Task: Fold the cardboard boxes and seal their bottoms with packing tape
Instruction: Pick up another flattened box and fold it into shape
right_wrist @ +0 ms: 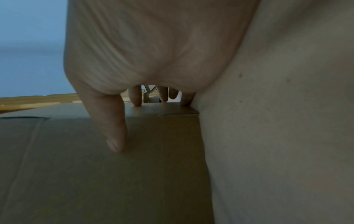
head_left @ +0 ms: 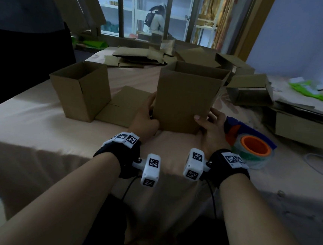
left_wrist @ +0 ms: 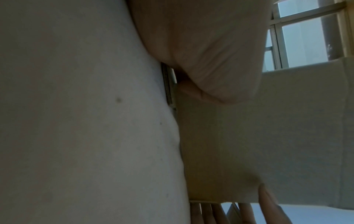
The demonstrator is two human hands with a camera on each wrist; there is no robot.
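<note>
Two hands hold one upright cardboard box [head_left: 186,101] on the bed [head_left: 39,123]: left hand [head_left: 147,115] and right hand [head_left: 211,124] clasp its lower corners, thumbs on the near face. Advice: square the walls evenly before closing the flaps. Tape dispenser [head_left: 252,146] lies just right.

A: What stands at the centre of the frame?

B: An upright, open-topped cardboard box [head_left: 188,99] on the bed [head_left: 39,123]. The left hand [head_left: 144,117] holds its lower left edge, the right hand [head_left: 210,124] its lower right corner, thumb on the near face.

A: And beside it?

B: A second open box [head_left: 81,90] at centre left, a tape dispenser [head_left: 250,143] (orange core, blue handle) at lower right, flattened cardboard [head_left: 135,58] further up.
</note>
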